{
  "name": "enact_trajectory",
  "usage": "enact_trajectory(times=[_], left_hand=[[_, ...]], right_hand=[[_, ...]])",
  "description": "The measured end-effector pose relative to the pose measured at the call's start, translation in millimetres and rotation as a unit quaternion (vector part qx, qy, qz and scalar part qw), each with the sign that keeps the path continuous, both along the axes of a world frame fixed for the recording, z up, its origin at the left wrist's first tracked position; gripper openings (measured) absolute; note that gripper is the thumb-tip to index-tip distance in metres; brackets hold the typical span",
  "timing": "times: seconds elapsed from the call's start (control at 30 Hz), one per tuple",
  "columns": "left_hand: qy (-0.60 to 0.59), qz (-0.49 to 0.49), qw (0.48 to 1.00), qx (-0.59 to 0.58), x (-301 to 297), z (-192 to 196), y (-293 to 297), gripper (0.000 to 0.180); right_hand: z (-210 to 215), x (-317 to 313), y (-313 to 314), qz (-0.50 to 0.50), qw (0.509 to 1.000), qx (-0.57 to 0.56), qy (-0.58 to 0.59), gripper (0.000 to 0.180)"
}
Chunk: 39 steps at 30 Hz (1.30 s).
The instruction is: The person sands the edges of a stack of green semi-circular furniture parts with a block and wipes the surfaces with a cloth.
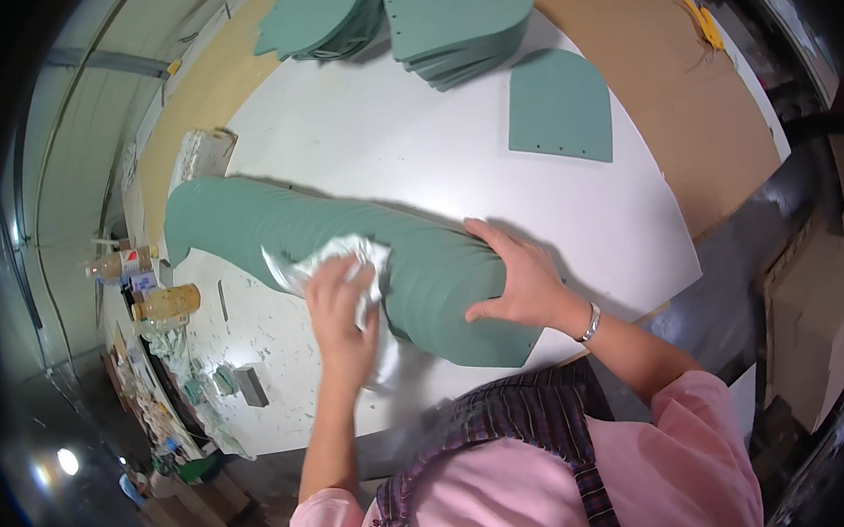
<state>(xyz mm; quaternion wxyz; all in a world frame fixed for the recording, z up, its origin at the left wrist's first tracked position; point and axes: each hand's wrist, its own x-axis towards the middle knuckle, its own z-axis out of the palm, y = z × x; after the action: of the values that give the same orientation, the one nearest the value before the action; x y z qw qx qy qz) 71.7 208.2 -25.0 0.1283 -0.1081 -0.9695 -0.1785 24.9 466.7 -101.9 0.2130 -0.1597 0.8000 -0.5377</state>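
2 hands (343,307), 1 white rag (346,260), 3 stacks of green sheets (281,227), 1 loose green sheet (559,104), 2 bottles (167,301)

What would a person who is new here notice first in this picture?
Most striking is the long fanned row of green arch-shaped pieces lying across the white table. The left hand presses a white cloth on its edges, and the right hand holds its near end. Behind, more green stacks and one single green piece lie on the table.

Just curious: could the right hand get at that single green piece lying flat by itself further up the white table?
Probably yes. The right hand rests on the long fanned green stack, and only bare white table lies between it and the single green piece; it would need to let go and stretch.
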Motion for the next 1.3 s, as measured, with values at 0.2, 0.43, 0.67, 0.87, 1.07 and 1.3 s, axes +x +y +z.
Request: enact_trajectory(times=[0.2,0.43,0.67,0.87,1.07,1.3], left_hand=[[-0.09,0.094,0.986,0.103,71,-14,-53,0.034],[0.018,0.017,1.0,-0.017,-48,0,-4,0.032],[-0.026,0.057,0.998,-0.005,-23,-9,-19,0.028],[0.015,0.043,0.998,-0.034,-63,-6,7,0.032],[-0.02,0.083,0.995,-0.05,-35,-14,-3,0.029],[0.09,0.112,0.989,0.02,-113,-2,-39,0.031]], right_hand=[[-5,1,-7,-0.01,0.997,0.007,0.078,0.102],[-1,-1,-6,0.0,0.996,0.011,0.093,0.101],[-8,-2,-1,-0.023,0.994,0.024,0.104,0.098],[-6,3,-8,-0.031,0.991,-0.002,0.128,0.096],[-10,2,3,-0.046,0.991,0.024,0.125,0.093],[-7,3,-7,-0.035,0.992,0.003,0.119,0.092]])
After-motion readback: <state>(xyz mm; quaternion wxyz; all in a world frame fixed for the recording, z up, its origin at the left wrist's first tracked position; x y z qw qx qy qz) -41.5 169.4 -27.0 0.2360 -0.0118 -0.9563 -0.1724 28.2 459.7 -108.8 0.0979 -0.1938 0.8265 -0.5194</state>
